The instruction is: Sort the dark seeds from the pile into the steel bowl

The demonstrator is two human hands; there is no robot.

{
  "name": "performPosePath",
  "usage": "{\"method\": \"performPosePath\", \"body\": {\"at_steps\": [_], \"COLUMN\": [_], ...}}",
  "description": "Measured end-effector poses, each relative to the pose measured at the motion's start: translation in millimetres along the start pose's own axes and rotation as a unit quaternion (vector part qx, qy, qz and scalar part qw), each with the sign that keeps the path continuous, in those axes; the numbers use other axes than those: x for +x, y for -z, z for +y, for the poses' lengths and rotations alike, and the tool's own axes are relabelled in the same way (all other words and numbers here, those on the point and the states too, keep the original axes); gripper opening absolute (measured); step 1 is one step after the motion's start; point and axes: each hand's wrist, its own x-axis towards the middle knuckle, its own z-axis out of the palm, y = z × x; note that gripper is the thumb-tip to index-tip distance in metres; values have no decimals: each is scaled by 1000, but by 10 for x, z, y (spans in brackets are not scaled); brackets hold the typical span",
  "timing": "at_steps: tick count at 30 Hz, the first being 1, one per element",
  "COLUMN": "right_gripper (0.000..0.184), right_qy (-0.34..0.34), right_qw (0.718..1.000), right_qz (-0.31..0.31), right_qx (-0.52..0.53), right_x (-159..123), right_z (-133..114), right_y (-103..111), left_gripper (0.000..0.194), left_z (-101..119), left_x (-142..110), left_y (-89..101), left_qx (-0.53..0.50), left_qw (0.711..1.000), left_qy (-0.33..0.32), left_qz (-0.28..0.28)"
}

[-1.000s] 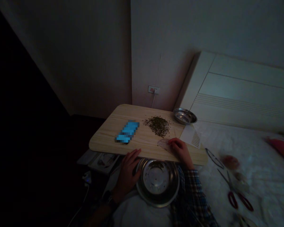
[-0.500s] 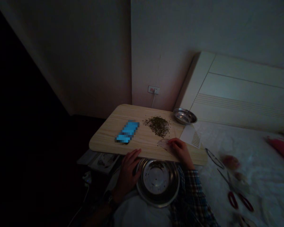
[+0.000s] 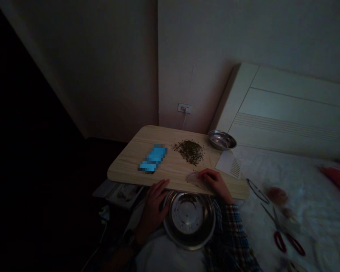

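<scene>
My right hand [image 3: 214, 182] is closed in a pinch on a thin, see-through plastic piece [image 3: 193, 178], low against the tabletop. Past it lies a loose pile of small greenish-brown grains [image 3: 190, 151], with stray bits around its edges. My left hand [image 3: 155, 204] is open, its fingers stretched over the front edge of the table [image 3: 124, 162] and its thumb at the rim of a large steel bowl [image 3: 187, 241]. That bowl sits below the table edge at my lap, with a few dark specks inside.
A phone [image 3: 153, 158] with a blurred screen lies left of the pile. At the table's right are a smaller steel bowl [image 3: 222, 139] and a white slotted card [image 3: 229, 164]. Red-handled scissors [image 3: 280, 230] and glasses [image 3: 257, 192] lie on the bed [image 3: 314, 211].
My right hand has drawn the plastic piece slightly left and nearer the table's front edge. My left hand and the large bowl stay in place.
</scene>
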Motion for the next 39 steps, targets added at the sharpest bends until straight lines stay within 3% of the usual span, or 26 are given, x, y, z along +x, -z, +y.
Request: {"method": "performPosePath", "body": {"at_steps": [12, 28, 39], "right_gripper": [18, 17, 25], "right_qy": [0, -13, 4], "right_qw": [999, 999, 994], "right_qz": [-48, -22, -100], "right_qx": [24, 40, 53], "right_x": [-12, -28, -20], "right_z": [-14, -59, -69], "right_y": [17, 44, 52], "left_gripper": [23, 28, 23], "left_z": [12, 3, 5], "left_x": [11, 2, 7], "left_y": [15, 4, 4], "left_qx": [3, -3, 5], "left_qw": [1000, 1000, 1000], "left_qy": [-3, -1, -2], "left_qz": [0, 0, 2]}}
